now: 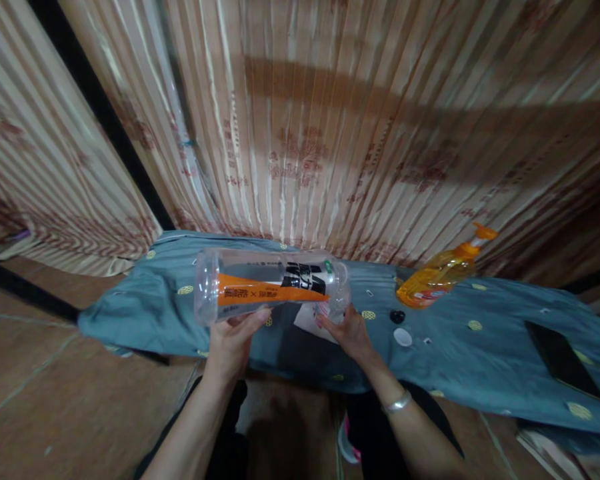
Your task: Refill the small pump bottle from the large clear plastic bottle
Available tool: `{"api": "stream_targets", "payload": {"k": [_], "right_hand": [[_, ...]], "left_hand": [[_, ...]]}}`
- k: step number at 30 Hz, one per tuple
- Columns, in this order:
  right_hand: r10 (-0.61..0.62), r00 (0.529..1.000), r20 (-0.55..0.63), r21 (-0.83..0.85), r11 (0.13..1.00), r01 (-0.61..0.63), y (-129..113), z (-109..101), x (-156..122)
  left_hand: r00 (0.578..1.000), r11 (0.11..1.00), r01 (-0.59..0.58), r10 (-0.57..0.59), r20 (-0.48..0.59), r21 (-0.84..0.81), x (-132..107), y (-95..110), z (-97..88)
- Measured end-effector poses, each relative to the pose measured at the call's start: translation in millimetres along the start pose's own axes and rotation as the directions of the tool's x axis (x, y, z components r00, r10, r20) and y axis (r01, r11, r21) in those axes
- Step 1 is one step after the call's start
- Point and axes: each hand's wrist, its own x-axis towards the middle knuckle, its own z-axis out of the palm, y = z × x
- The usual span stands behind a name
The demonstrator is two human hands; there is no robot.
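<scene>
A large clear plastic bottle [260, 283] with an orange, black and white label lies sideways in the air above the cloth-covered surface. My left hand [233, 337] is closed around its base end from below, thumb along the near side. At the other end, my right hand [350, 330] grips the bottle near its shoulder, its fingers partly hidden. Something small with pink and white stripes shows by my right fingertips; I cannot tell what it is. A pale flat piece [313, 323], perhaps paper, lies on the cloth under the bottle.
The blue-green cloth [145, 300] carries a pump bottle of orange liquid [437, 275], leaning to the right. Nearby lie a small black object [397, 317], a white disc [403, 337] and a dark phone [563, 360]. A patterned curtain [305, 160] hangs behind. Dark poles stand left.
</scene>
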Motion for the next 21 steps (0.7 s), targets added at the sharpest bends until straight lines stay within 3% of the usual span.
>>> {"api": "stream_targets", "payload": {"k": [21], "right_hand": [[0.021,0.999,-0.034,0.024,1.0,-0.02,-1.7,0.6,-0.5]], "left_hand": [[1.0,1.0,0.006,-0.005,-0.028,0.023,0.1,1.3,0.9]]}}
